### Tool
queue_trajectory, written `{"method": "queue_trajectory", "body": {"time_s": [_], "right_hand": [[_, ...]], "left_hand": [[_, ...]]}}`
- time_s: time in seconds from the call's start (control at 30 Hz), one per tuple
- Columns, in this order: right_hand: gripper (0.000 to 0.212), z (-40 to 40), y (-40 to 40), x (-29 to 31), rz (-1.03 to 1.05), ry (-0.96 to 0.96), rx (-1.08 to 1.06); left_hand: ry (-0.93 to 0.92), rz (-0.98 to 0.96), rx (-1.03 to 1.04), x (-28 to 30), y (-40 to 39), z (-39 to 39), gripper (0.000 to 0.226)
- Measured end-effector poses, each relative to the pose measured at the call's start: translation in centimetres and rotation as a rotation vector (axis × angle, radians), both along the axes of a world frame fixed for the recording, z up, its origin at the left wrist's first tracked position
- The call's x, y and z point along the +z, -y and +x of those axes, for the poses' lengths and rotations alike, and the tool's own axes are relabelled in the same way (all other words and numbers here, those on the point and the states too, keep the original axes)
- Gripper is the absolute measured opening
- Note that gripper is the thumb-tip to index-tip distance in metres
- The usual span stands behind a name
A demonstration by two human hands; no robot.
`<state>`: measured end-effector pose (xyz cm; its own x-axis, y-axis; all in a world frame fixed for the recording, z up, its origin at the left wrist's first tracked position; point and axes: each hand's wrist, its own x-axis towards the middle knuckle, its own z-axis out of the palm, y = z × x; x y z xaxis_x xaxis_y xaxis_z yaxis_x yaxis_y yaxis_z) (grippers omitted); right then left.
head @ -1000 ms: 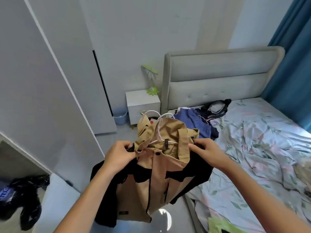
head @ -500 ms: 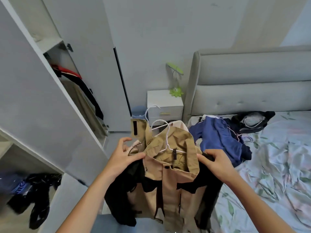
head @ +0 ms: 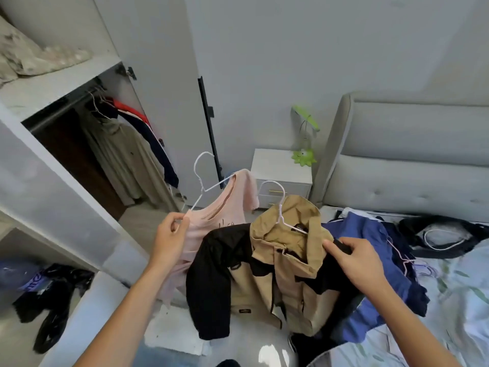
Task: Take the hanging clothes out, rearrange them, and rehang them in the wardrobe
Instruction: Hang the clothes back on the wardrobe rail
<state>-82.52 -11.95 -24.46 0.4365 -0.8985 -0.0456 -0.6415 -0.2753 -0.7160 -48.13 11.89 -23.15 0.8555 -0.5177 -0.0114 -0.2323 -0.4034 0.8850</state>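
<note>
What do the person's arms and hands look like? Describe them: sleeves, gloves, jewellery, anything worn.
Both forearms are bare as far as the frame shows: no sleeves reach into view. The left hand and the right hand wear no gloves. No watch, bracelet or ring shows on either wrist or on the fingers. No markings or tattoos are visible on either arm.

Two bare, sleeveless forearms
</note>
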Motion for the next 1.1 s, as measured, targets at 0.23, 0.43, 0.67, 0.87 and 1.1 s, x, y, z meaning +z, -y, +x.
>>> {"method": "queue_trajectory", "body": {"time_s": [0.23,0.43,0.67,0.87,1.1], "right_hand": [[0.050,9.6,5.2,0.0,-0.003,-0.062,-0.053],[0.052,19.2,9.2,-0.8,0.025,-0.044,0.035],[0.054,30.7,12.6,-1.1,0.029,-0.013,0.221],[0.051,40.4,13.6,-0.9,0.205,0.040,0.521],[0.048,52.5,14.4,-1.3,0.317,0.066,0.805]], "left_hand": [[0.023,-0.009,0.164,-2.9,3.9,4.9,0.012],[-0.077,-0.018,0.262,-6.4,8.9,11.1,0.012],[-0.155,-0.067,0.365,-5.6,11.9,18.7,0.007],[-0.163,-0.157,0.509,-4.4,12.0,22.9,0.011],[-0.209,-0.199,0.784,-4.9,11.6,27.7,0.015]]}}
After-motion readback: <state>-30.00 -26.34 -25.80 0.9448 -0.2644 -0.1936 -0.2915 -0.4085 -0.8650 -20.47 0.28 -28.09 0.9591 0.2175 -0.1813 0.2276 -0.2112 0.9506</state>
